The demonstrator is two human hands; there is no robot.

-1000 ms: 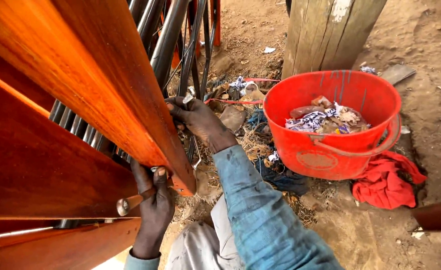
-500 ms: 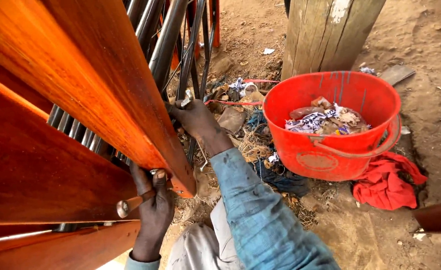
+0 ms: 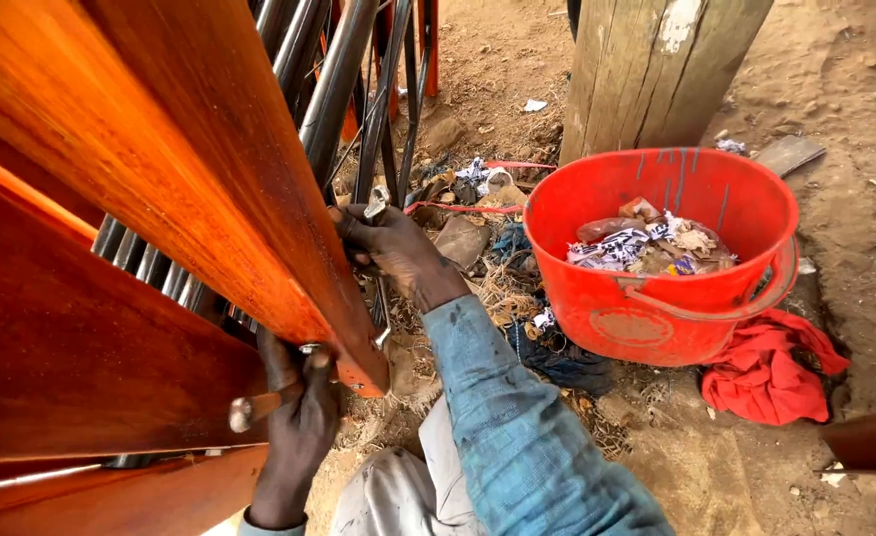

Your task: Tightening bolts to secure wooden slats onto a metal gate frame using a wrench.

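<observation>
— Nearest to us, at the bottom of the frame left of centre, our left hand [image 3: 294, 437] is closed around a wooden tool handle [image 3: 259, 405], pressed up against the lower corner of the varnished orange panel [image 3: 190, 169].

— Why so tight to the wood?

— We judge it braces the tool against a small metal fitting [image 3: 309, 348] just above the knuckles, right at the panel's edge. What kind of tool it is we cannot tell; its working end is hidden.

— And our right hand [image 3: 393, 248]?

— Higher, at centre frame, on the far side of the same panel edge. Its fingers are curled around a slim metal piece [image 3: 376, 203] among the dark steel bars [image 3: 334, 89], seemingly steadying the far side while the left works the near one. So the fitting sits between our hands, touching the left, a little below the right.

— Beyond that?

— To the right, a red bucket [image 3: 656, 318] of paper and scraps stands on the dirt ground [image 3: 855, 149], a red cloth [image 3: 765, 372] lies just beside it, and a wooden post [image 3: 656, 69] rises behind at the upper right.
</observation>
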